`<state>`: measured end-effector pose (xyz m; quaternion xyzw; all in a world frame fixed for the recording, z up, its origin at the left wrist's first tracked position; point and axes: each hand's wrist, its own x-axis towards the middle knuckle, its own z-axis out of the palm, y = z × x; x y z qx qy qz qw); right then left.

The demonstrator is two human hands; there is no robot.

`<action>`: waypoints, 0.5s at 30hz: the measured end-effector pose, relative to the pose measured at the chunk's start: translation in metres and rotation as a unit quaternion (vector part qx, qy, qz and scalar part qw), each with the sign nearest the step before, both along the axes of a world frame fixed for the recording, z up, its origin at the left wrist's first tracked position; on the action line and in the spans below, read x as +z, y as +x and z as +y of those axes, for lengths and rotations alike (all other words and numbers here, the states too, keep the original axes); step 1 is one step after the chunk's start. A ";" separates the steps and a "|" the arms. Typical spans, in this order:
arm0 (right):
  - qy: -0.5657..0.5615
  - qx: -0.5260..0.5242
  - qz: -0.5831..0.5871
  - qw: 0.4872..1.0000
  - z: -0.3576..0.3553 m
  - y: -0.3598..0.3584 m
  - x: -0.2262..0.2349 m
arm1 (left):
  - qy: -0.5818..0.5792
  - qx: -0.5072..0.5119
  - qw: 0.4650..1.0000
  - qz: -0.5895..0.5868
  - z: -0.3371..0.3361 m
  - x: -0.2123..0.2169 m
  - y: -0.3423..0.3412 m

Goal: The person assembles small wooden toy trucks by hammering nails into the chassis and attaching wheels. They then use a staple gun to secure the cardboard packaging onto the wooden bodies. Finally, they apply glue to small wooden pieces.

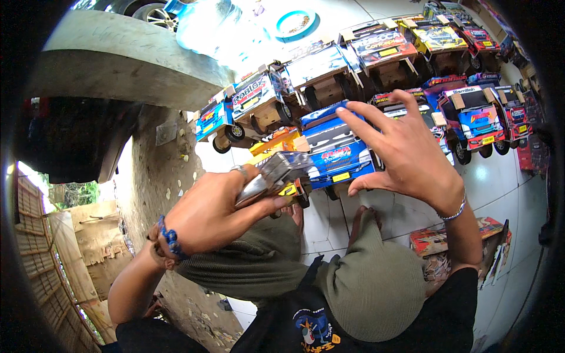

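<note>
My left hand [215,200], with a blue bracelet at the wrist, is closed around a shiny metal tool [276,173] that looks like a staple gun. The tool's far end meets the left front side of a blue toy truck [338,162] with a printed front. Across the truck's right side spans my right hand [406,150], index finger on the roof edge and thumb low by the front. Its other fingers are raised and spread. Just behind the tool, a yellow toy truck [276,143] is partly hidden.
Rows of similar printed toy trucks [385,50] with black wheels stand beyond my hands. At right on the white tiles lies an open cardboard box [435,238] of small pieces. A blue-rimmed dish [312,29] is at the back; a concrete ledge [135,65] juts in from the left.
</note>
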<state>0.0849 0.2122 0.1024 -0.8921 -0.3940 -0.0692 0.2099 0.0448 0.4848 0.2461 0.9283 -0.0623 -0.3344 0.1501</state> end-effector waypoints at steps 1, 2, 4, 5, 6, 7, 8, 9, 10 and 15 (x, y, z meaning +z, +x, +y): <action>0.012 0.030 0.012 0.999 0.005 0.004 0.001 | 0.047 0.002 0.999 0.011 0.006 0.001 -0.001; 0.014 0.059 0.020 0.998 0.010 0.006 0.002 | 0.038 -0.004 0.999 0.012 0.010 0.001 -0.002; 0.002 0.095 0.072 0.993 0.022 0.010 0.002 | 0.075 -0.003 0.997 0.033 0.016 0.000 -0.002; -0.002 0.109 0.075 0.991 0.030 0.012 0.001 | 0.069 -0.022 0.997 0.015 0.017 -0.002 -0.003; 0.001 0.125 0.071 0.990 0.036 0.015 0.000 | 0.051 -0.028 0.998 0.007 0.018 -0.003 -0.001; 0.008 0.129 0.091 0.987 0.039 0.016 -0.001 | 0.048 -0.027 0.998 0.011 0.017 -0.004 0.000; 0.007 0.129 0.105 0.986 0.042 0.016 -0.001 | 0.059 -0.024 0.998 0.023 0.016 -0.005 0.001; 0.015 0.130 0.108 0.985 0.043 0.018 -0.002 | 0.043 -0.033 0.998 0.021 0.015 -0.006 0.004; 0.023 0.131 0.111 0.985 0.045 0.018 -0.002 | 0.042 -0.040 0.998 0.024 0.014 -0.006 0.007; 0.037 0.143 0.151 0.977 0.046 0.019 -0.006 | 0.030 -0.079 0.996 0.023 0.005 -0.010 0.020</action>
